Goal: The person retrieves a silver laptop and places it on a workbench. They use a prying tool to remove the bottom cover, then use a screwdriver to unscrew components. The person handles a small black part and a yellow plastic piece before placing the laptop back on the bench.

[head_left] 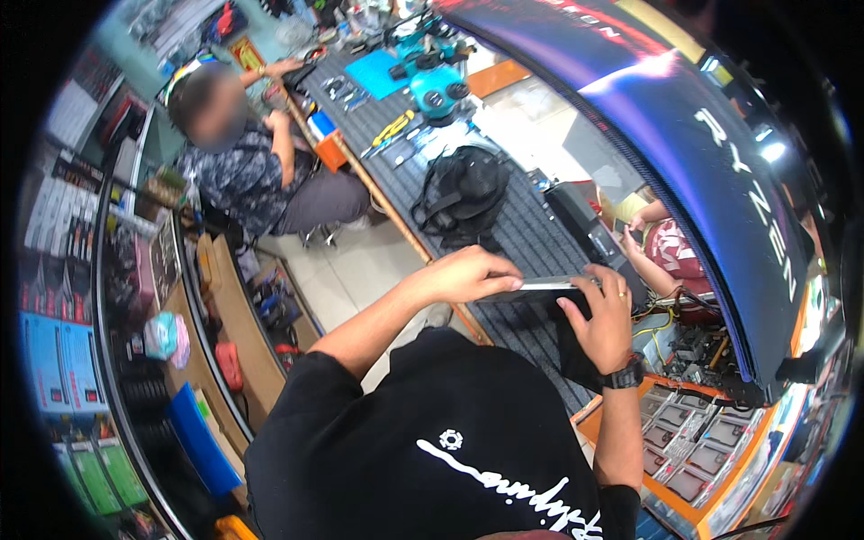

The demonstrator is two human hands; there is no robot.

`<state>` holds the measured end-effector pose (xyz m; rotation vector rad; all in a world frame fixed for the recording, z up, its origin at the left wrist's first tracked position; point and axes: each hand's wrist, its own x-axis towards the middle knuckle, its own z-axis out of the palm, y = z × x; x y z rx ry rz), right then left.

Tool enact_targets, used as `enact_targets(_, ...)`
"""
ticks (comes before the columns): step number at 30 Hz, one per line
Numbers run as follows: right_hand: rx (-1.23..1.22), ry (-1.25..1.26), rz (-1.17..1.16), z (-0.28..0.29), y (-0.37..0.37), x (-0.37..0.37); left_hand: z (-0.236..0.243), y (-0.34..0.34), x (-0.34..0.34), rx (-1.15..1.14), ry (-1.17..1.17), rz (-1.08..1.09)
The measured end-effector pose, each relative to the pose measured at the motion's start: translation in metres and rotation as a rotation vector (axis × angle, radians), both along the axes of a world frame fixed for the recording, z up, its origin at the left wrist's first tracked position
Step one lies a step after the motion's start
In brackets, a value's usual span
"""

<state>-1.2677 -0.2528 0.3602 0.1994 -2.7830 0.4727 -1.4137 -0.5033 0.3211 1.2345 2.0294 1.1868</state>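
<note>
A thin silvery slab was above the tabletop, between both hands: the left grip pinched its left end; the right grip met its right end, thumb spread, whether clamped unclear.

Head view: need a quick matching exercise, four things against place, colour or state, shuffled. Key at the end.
Things
1. thin flat object
2. wristwatch
3. microscope
4. black fabric bundle

Place, colour or state
A. teal and black, standing on the workbench
B. lying slumped on the workbench
C. held between the left hand and the right hand
D. strapped on at the person's right wrist

Pairs: 1-C, 2-D, 3-A, 4-B
</note>
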Motion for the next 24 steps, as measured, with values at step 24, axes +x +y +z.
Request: enact_targets(24,-0.101,-0.07,0.058,-0.003,0.022,-0.016,-0.005,0.012,0.0,-0.04,0.314,0.091)
